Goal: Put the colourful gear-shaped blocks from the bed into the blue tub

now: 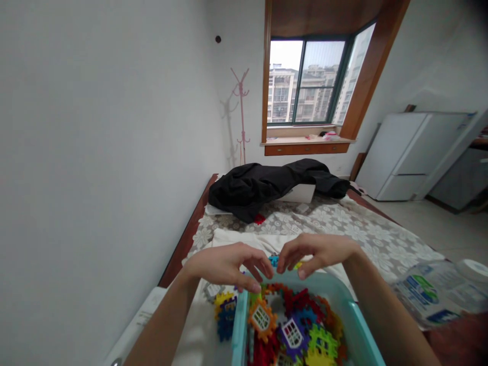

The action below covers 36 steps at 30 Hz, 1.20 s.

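Above the far edge of the teal plastic bin point(354, 325), the left hand point(224, 264) and the right hand point(318, 251) meet, almost touching. Between them sits a small blue toy piece point(273, 261) with a bit of yellow-green beside it. The fingers point(256, 269) of the left hand are curled and pinched close on it, and the right hand's fingers are curled on it from the other side. Most of the piece is hidden, so its shape is hard to tell. It looks like two pieces are being pushed together. To do this well, the slots should line up first, and then the push should be straight and gentle, not twisted. Holding it over the bin is smart, because a dropped bit would fall in with the others. Inside the bin is a heap of colourful snap-together pieces point(293, 325), some with little white windows. A few more pieces point(224, 310) lie outside the bin on the white cloth point(236, 239). Farther back on the bed lies a black jacket point(267, 188). A plastic water bottle point(438, 292) lies off to the right.
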Available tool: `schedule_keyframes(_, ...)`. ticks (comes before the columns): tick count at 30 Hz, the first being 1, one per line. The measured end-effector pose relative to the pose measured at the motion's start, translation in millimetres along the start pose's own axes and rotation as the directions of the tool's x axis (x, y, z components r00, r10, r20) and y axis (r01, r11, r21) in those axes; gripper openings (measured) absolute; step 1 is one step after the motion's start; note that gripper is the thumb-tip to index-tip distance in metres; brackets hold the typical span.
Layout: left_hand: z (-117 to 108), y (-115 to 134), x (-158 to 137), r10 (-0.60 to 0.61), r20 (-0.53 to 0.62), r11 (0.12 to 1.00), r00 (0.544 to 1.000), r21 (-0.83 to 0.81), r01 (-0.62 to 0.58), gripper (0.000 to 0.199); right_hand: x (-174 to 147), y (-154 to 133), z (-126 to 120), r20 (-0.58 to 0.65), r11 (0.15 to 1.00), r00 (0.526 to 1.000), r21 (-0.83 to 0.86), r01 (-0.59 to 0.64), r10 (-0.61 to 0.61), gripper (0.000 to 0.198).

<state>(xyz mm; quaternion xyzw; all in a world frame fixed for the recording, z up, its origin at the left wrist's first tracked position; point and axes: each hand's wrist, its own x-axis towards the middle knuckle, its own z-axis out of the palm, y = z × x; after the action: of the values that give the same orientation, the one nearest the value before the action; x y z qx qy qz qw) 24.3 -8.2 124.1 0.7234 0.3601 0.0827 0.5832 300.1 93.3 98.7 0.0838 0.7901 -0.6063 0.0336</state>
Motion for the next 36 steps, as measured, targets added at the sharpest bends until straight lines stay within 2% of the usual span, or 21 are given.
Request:
schedule_keyframes(2, -7.1, -7.2, -0.1, -0.043, -0.100, 0.995, 0.994, 0.086, 0.052, 0.039, 2.6, 20.3, -17.2, -0.166, 0.999, 0.986, 0.000, 0.032, -0.031, 0.041)
schedule_keyframes(3, -11.5, -14.2, 0.9, -0.066, -0.183, 0.983, 0.981, 0.155, 0.095, 0.036, 4.4, 34.1, -26.1, -0.268, 1.000, 0.963, -0.023, 0.009, -0.015, 0.041)
schedule_keyframes(4, -16.1, -23.3, 2.6, -0.077, -0.283, 0.958, 0.956, 0.245, 0.149, 0.033, 6.4, 49.2, -34.4, -0.359, 0.997, 0.933, -0.063, -0.051, 0.025, 0.039)
schedule_keyframes(6, -25.1, -45.7, 7.2, -0.131, -0.487, 0.851, 0.863, 0.391, 0.350, 0.028, 10.5, 78.9, -46.4, -0.459, 0.953, 0.871, -0.147, -0.266, 0.173, 0.038)
schedule_keyframes(7, -29.1, -57.4, 9.9, -0.189, -0.556, 0.776, 0.810, 0.421, 0.470, 0.032, 12.5, 91.6, -49.5, -0.458, 0.912, 0.846, -0.158, -0.378, 0.271, 0.040)
schedule_keyframes(9, -35.1, -77.9, 15.3, -0.295, -0.596, 0.639, 0.747, 0.458, 0.618, 0.051, 16.8, 109.7, -49.7, -0.371, 0.840, 0.815, -0.142, -0.523, 0.445, 0.048)
schedule_keyframes(12, -37.8, -93.7, 22.7, -0.400, -0.564, 0.542, 0.723, 0.491, 0.682, 0.066, 25.2, 119.2, -40.1, -0.235, 0.792, 0.797, -0.140, -0.594, 0.556, 0.071)
schedule_keyframes(14, -35.8, -94.9, 27.2, -0.410, -0.540, 0.530, 0.735, 0.514, 0.674, 0.070, 32.4, 118.5, -33.4, -0.234, 0.768, 0.792, -0.205, -0.607, 0.563, 0.082)
schedule_keyframes(16, -31.8, -93.6, 31.5, -0.400, -0.491, 0.553, 0.773, 0.543, 0.632, 0.068, 39.9, 116.6, -29.7, -0.259, 0.753, 0.811, -0.305, -0.584, 0.524, 0.083)
schedule_keyframes(19, -24.4, -95.9, 36.1, -0.366, -0.424, 0.619, 0.828, 0.553, 0.557, 0.063, 47.4, 114.6, -29.2, -0.246, 0.794, 0.887, -0.397, -0.460, 0.391, 0.071)
schedule_keyframes(22, -14.2, -105.7, 32.1, -0.273, -0.479, 0.695, 0.834, 0.502, 0.515, 0.054, 44.1, 115.0, -25.4, -0.288, 0.863, 0.928, -0.378, -0.336, 0.235, 0.056)
schedule_keyframes(24, -1.3, -113.3, 20.4, -0.159, -0.550, 0.764, 0.820, 0.457, 0.455, 0.050, 34.6, 119.2, -16.9, -0.393, 0.887, 0.911, -0.368, -0.281, 0.125, 0.045)
schedule_keyframes(27, 34.1, -122.1, -10.2, -0.031, -0.632, 0.822, 0.775, 0.425, 0.379, 0.061, 14.1, 136.4, 2.6, -0.527, 0.896, 0.850, -0.382, -0.226, -0.010, 0.038)
schedule_keyframes(30, 85.5, -129.6, -44.8, -0.005, -0.688, 0.784, 0.726, 0.448, 0.429, 0.075, -2.0, 165.1, 22.4, -0.589, 0.901, 0.804, -0.389, -0.191, -0.083, 0.036)
schedule_keyframes(32, 119.2, -138.5, -61.5, -0.005, -0.703, 0.752, 0.711, 0.466, 0.465, 0.092, -5.2, 184.7, 32.4, -0.640, 0.879, 0.756, -0.431, -0.205, -0.138, 0.032)
schedule_keyframes(34, 145.0, -152.7, -69.1, 0.029, -0.751, 0.722, 0.660, 0.472, 0.506, 0.094, -2.5, 199.7, 38.5, -0.666, 0.845, 0.724, -0.482, -0.232, -0.181, 0.027)
schedule_keyframes(36, 159.0, -171.6, -68.2, 0.081, -0.769, 0.699, 0.634, 0.497, 0.514, 0.091, 3.6, 208.7, 41.5, -0.656, 0.793, 0.727, -0.546, -0.270, -0.205, 0.026)
